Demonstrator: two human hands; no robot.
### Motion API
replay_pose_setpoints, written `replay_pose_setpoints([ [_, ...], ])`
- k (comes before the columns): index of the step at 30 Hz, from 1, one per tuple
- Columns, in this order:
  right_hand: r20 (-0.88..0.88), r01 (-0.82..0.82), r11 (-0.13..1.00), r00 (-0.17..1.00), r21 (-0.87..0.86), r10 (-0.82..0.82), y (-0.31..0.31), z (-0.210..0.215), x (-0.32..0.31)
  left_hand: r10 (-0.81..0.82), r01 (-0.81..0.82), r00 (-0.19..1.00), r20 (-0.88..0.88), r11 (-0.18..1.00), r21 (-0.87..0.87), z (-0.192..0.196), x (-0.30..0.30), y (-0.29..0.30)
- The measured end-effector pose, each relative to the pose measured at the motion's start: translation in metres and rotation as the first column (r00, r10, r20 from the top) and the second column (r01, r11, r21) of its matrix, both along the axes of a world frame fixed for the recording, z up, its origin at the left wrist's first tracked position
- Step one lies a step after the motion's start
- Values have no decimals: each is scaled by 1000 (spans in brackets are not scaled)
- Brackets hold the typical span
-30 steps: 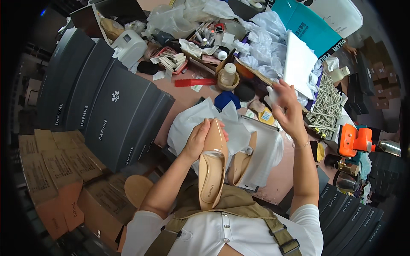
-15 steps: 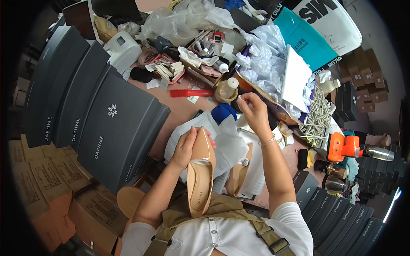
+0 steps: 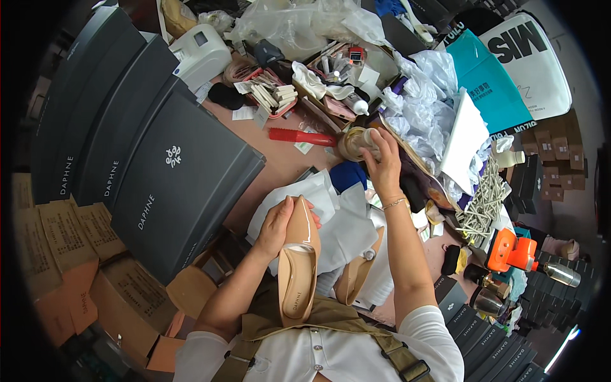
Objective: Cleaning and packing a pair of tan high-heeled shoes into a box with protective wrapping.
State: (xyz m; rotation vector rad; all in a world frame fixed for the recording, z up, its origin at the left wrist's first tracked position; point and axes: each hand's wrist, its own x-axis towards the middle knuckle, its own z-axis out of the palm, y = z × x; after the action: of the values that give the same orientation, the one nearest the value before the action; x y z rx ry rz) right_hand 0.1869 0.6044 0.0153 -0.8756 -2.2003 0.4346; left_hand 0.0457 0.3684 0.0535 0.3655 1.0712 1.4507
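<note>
"Now, left hand [image 3: 278, 227] grips the beige shoe [image 3: 298, 270] (glossy one!), toe between thumb and fingers!"
"And the right hand [image 3: 385, 169]?"
"Fingers curved at the bottle [image 3: 366, 139]; whether gripping, I can't tell."

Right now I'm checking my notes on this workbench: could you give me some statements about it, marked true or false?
1. The left hand holds a beige shoe. True.
2. Both hands hold shoes. False: the right hand is at the clear bottle.
3. Only one shoe is in view. False: a second beige shoe lies to its right, in neither hand.
4. Dark boxes stand on the person's left. True.
</note>
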Motion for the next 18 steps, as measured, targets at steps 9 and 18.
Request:
replay_pose_setpoints([
  [9,-332,295,929,873,-223,-357,-11,29,42,8,-2,996,-94,998,61,20,-2,2],
  [18,-478,317,912,779,-259,-406,-24,30,63,-4,13,991,-135,998,65,33,7,-12],
])
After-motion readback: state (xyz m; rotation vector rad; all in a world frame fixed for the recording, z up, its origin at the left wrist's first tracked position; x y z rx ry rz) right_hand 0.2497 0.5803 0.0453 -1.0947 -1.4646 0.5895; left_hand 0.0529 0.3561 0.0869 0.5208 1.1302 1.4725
